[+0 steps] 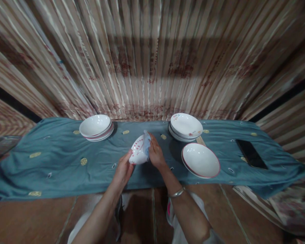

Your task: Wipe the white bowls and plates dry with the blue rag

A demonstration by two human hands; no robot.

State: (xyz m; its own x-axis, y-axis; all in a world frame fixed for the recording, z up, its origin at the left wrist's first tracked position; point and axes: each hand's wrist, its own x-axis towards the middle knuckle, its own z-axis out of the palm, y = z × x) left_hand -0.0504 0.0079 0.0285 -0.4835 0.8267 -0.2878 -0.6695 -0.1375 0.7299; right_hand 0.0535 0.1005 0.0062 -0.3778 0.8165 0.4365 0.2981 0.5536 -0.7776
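Note:
My left hand grips the lower left rim of a white bowl with small red marks, tilted above the table. A light blue cloth lies against the bowl's right side, pressed there by my right hand, whose fingers are partly hidden behind it. Just right of my hands are white bowls with a red rim, one nested in another. Behind those stands a stack of white bowls, the top one with a floral pattern. Another bowl stack sits at the back left.
A blue-green tablecloth with yellow motifs covers the long table. Toward the right end lies a black phone. Pleated curtains hang right behind the table, and a tiled floor shows below its front edge.

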